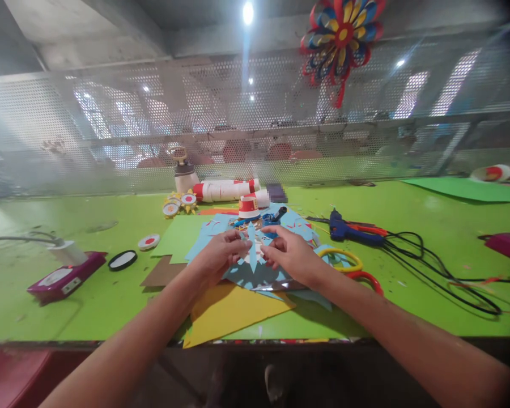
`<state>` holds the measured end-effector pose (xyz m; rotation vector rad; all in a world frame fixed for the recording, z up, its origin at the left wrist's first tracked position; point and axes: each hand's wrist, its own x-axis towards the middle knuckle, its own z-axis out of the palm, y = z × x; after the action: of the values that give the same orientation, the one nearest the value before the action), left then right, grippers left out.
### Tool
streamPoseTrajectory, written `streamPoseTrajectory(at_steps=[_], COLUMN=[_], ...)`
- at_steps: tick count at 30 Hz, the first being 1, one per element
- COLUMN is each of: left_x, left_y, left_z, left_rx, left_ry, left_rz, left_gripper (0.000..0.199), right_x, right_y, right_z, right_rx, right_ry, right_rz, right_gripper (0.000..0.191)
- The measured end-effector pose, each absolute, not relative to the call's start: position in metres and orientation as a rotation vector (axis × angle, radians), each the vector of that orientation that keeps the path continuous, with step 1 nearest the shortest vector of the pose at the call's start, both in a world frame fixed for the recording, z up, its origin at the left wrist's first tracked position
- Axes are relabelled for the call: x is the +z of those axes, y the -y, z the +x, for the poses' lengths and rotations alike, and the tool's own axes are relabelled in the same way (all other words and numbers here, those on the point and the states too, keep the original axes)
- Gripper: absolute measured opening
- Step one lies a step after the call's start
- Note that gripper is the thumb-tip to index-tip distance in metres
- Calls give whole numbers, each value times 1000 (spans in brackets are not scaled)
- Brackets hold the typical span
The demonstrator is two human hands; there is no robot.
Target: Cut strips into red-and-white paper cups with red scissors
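My left hand [219, 255] is pinching the edge of a slim light blue paper cut-out [252, 258] over the middle of the papers, near the counter's [123, 317] front edge. My right hand [295, 255] is curling half-closed at its other side; I can't tell whether those fingertips are gripping it. I'm judging that thin paper like this is calling for a light pinch, level wrists and small finger moves, or its narrow points may crease.

Under my forearms, a yellow sheet [233, 311] is lying loose. Scissors with a yellow handle [359, 260] are crowding my right wrist, and a red handle [376, 281] is curving beside them. Beyond, a red-and-white cup [249, 208] is standing close past my fingertips, limiting forward reach. A blue glue gun [357, 235] is resting to the right, trailing cord. Farther back, white-and-red tubes [225, 191] are lying before a perforated screen [153, 113].
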<state>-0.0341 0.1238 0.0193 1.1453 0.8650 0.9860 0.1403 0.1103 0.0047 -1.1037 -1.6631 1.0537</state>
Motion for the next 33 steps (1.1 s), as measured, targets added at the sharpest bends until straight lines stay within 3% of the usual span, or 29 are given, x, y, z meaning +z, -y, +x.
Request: streamPoseTrajectory(at_steps=[25,33], left_x=[14,26], left_y=[-130,-136], left_z=[-42,-56], left_rx=[1022,1213], left_ry=[-885,-904], left_rz=[1112,1045], left_gripper=[31,33], right_x=[27,39], right_y=[-128,-135], right_z=[167,186], right_rx=[905,870], right_ry=[1193,1030], right_rz=[-1024,-988], right_gripper=[33,27])
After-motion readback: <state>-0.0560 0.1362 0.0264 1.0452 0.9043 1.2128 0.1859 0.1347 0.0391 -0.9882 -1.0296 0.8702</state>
